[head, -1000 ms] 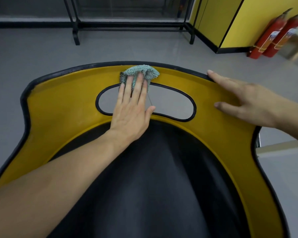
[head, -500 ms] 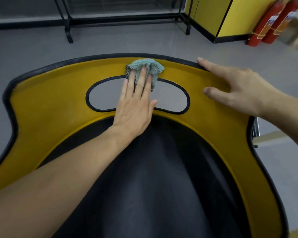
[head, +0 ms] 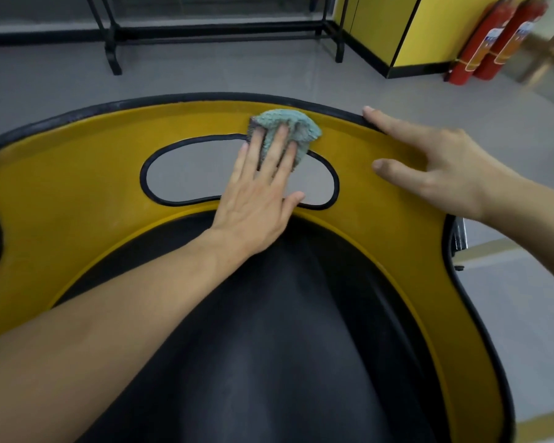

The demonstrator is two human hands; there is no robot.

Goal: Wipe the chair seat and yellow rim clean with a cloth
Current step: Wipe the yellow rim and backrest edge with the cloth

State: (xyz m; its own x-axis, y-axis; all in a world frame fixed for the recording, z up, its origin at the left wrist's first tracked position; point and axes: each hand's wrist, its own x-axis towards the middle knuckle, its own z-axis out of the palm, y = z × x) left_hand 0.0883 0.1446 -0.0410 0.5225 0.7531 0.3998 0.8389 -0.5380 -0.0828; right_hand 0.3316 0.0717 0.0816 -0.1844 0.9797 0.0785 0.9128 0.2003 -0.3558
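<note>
The chair fills the view: a black seat (head: 285, 330) ringed by a wide yellow rim (head: 77, 199) with black edging and an oval cut-out (head: 189, 174) at its far side. A crumpled teal cloth (head: 296, 126) lies on the rim's top edge above the cut-out. My left hand (head: 259, 199) presses flat on the cloth with straight fingers, its palm across the cut-out. My right hand (head: 435, 167) rests open on the rim's far right part, forefinger along the black edge.
Grey floor surrounds the chair. A black metal frame (head: 112, 36) stands at the back. A yellow cabinet (head: 429, 27) and two red fire extinguishers (head: 490, 43) are at the back right.
My left hand has slid the cloth a little to the right along the top of the rim. My right hand stays resting on the rim.
</note>
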